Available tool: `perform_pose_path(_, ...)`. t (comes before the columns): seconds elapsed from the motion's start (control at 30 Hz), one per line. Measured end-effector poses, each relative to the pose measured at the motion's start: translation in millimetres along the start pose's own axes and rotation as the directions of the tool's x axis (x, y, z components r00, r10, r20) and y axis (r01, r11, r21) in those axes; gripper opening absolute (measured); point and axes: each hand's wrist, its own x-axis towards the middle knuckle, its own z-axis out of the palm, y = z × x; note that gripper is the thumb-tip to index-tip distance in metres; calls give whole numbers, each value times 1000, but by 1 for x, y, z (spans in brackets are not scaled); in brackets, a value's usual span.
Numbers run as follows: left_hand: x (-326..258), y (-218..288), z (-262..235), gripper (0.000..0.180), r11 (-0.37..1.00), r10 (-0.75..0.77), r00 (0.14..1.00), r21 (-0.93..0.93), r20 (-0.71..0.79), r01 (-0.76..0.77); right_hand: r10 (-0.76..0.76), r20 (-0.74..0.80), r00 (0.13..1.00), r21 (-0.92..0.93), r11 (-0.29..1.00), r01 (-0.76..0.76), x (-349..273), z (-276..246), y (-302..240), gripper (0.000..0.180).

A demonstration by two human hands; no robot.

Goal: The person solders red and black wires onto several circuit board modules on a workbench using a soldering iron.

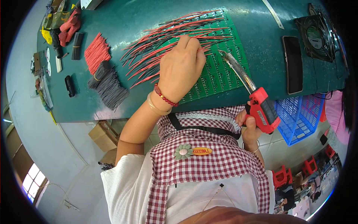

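Observation:
A large green circuit board panel (218,80) lies on the table, with many rows of small parts. Red and black wires (149,56) stick out from it toward the left in several rows. My left hand (182,61) is over the panel with its fingers pinched, and a red wire end shows at the fingertips. My right hand (250,127) grips the handle of a red and black soldering gun (263,108). The gun's metal tip points up and left, above the panel near my left fingertips; whether it touches the board I cannot tell.
To the left lie a bundle of red wires (97,53) and a bundle of black wires (108,87). A phone (293,65) and a black fan (317,37) are at the right. A blue plastic basket (298,117) stands below the table's right edge.

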Motion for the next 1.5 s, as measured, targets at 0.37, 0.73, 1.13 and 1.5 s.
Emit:
perform_pose_path(0.37, 14, 2, 10, 12, 969, 239, 971, -68, 4, -238, -35, -46, 998, 44, 998, 37, 1, -4, 3, 54)
perform_pose_path(0.73, 14, 3, 9, 11, 985, 172, 982, -38, 72, -170, -28, -41, 999, -2, 1000, 28, 2, -4, 4, 49)
perform_pose_path(1.13, 15, 5, 10, 14, 985, 164, 986, -54, 21, -163, 19, -38, 999, 14, 1000, -19, 0, -3, 0, 40)
perform_pose_path(1.5, 15, 5, 12, 14, 989, 148, 988, -9, 41, -148, 17, -41, 999, -49, 999, -19, -1, -3, -4, 48)
